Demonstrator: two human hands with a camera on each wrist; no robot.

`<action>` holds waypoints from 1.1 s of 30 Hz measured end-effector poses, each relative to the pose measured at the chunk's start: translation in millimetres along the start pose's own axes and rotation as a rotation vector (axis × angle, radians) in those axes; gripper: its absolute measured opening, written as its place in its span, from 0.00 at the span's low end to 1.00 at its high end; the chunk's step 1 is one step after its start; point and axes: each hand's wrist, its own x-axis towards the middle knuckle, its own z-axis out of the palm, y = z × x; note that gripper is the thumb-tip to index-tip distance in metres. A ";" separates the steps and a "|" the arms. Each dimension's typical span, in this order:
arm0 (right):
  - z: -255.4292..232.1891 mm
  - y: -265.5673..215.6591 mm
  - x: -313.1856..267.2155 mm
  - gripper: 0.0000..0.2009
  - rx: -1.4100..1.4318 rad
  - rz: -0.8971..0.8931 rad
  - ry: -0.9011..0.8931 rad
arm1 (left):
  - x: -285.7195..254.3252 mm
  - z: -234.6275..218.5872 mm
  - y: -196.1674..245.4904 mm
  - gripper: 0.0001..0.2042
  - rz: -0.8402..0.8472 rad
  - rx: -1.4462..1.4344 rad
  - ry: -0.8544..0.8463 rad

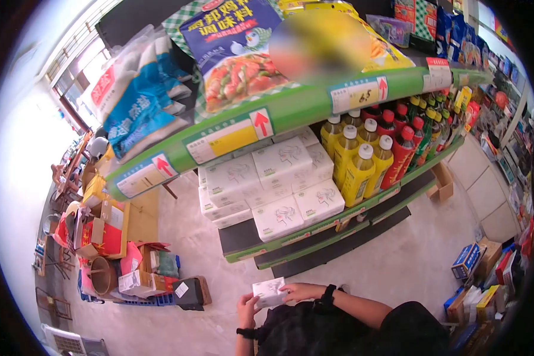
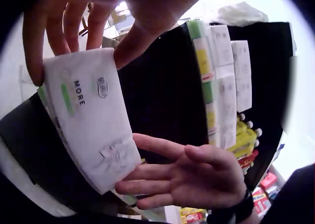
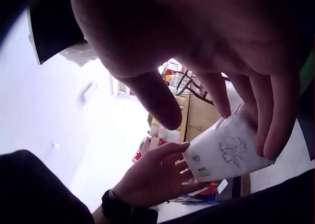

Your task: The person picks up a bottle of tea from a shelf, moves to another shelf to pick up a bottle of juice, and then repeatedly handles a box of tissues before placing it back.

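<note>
A white pack of tissues (image 1: 269, 292) with a line-drawn woman's head is in front of the person's body. The left hand (image 1: 247, 310) grips one end of it, thumb on one edge and fingers on the other in the left wrist view. At the opposite end is the right hand (image 2: 192, 177), its fingers extended and touching the pack (image 2: 91, 118), its thumb away from it. In the right wrist view the pack (image 3: 226, 152) lies between the left hand (image 3: 152, 177) and the right fingertips.
Matching tissue packs (image 1: 279, 216) are stacked on the shelf ahead, beside yellow and red drink bottles (image 1: 362, 172). Seasoning bags (image 1: 231, 53) stand on the shelf (image 1: 302, 113) above. Boxes and a basket (image 1: 104, 276) are at left; more boxes (image 1: 474, 261) at right.
</note>
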 end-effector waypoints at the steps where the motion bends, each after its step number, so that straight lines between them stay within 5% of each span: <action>1: -5.2 11.8 5.5 0.31 -0.017 0.011 0.047 | 13.1 5.8 -4.2 0.14 -0.013 0.067 -0.045; 6: -32.6 87.8 45.0 0.33 -0.267 -0.178 0.423 | 95.9 33.0 -43.1 0.17 0.107 0.336 -0.282; 11: -67.2 77.5 30.8 0.35 -0.201 -0.218 0.683 | 146.2 92.9 -38.4 0.21 0.306 0.443 -0.415; 16: -116.4 104.7 70.4 0.35 -0.324 -0.318 0.944 | 211.3 138.6 -58.7 0.30 0.299 0.283 -0.642; 23: -146.5 117.3 111.7 0.36 -0.149 -0.193 0.898 | 241.7 164.2 -68.6 0.41 0.361 0.514 -0.584; 26: -148.4 120.5 128.6 0.37 -0.216 -0.273 0.952 | 257.3 162.3 -70.6 0.42 0.308 0.542 -0.580; 33: -177.9 120.4 177.1 0.39 -0.193 -0.321 0.792 | 227.2 168.6 -44.3 0.29 0.355 0.257 -0.524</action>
